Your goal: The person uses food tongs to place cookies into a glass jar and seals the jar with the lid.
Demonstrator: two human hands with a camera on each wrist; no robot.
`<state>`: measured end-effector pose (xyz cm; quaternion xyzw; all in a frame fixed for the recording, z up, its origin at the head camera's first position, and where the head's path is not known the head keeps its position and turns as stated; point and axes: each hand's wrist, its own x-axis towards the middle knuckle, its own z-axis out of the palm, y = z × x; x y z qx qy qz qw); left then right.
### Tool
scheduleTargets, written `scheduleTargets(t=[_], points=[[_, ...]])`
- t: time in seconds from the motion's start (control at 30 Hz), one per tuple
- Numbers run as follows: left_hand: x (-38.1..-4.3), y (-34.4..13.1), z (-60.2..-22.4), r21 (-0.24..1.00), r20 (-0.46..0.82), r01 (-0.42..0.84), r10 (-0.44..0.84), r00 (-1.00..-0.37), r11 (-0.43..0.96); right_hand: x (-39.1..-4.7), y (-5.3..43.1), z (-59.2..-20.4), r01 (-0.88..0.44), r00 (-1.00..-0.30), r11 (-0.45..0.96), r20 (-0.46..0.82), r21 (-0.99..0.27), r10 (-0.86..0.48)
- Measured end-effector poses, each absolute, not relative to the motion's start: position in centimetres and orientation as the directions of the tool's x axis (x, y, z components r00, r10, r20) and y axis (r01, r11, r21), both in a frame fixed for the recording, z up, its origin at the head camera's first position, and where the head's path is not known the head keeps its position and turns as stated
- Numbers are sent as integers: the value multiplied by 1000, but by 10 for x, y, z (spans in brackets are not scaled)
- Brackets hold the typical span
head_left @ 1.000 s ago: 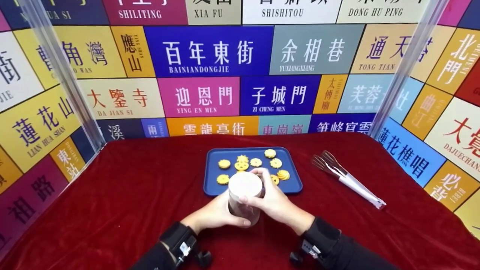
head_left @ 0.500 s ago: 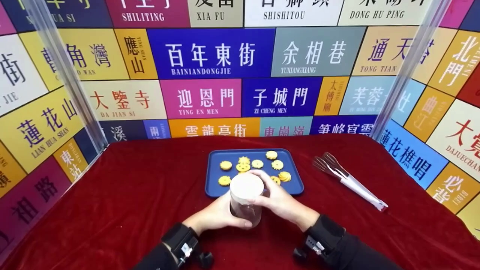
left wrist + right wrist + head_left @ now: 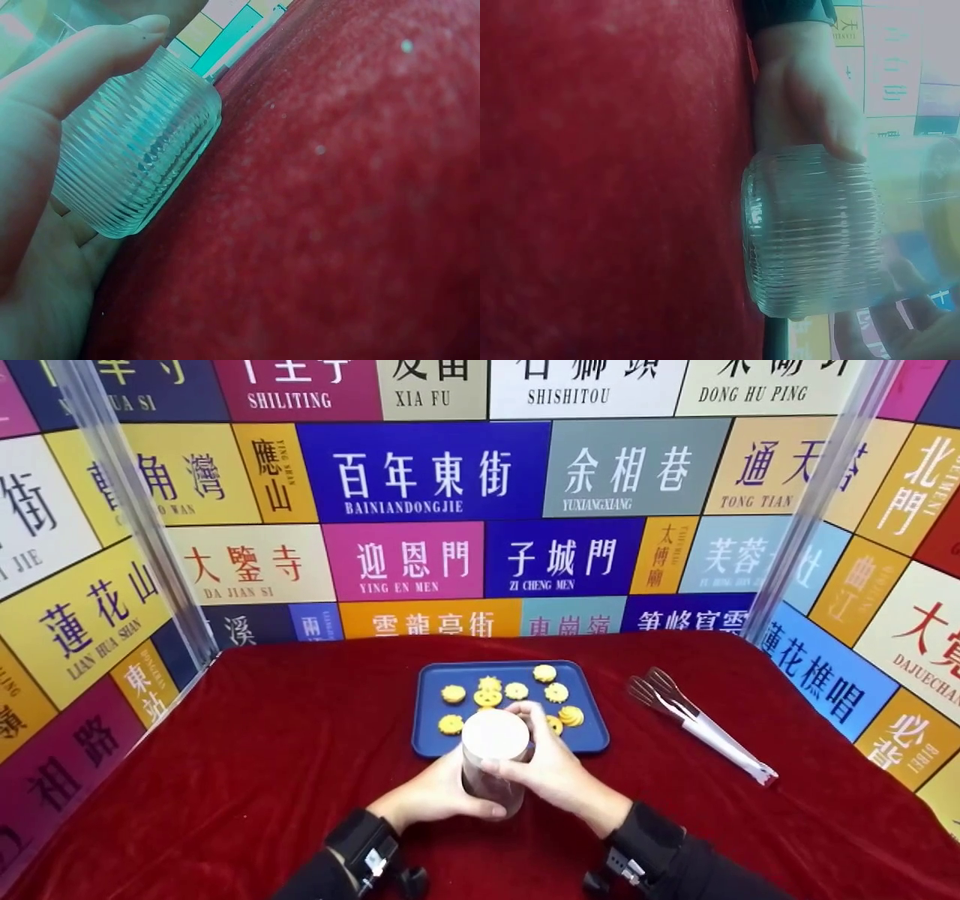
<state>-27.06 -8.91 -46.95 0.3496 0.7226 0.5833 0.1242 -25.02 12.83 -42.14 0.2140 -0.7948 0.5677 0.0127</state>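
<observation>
Head: left grip [image 3: 429, 793] holds jar [image 3: 491, 787]; right grip [image 3: 556, 774] too.

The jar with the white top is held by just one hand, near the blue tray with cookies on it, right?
Not quite: the left hand and the right hand both hold the jar, as the head view shows. It does have a white top, near the blue tray with cookies.
</observation>
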Motion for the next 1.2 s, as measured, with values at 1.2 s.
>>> scheduleTargets(t=[1.2], points=[[-271, -88, -471, 925, 219, 364, 635, -741, 106, -257, 136, -419, -337, -854, 143, 238, -930, -462]])
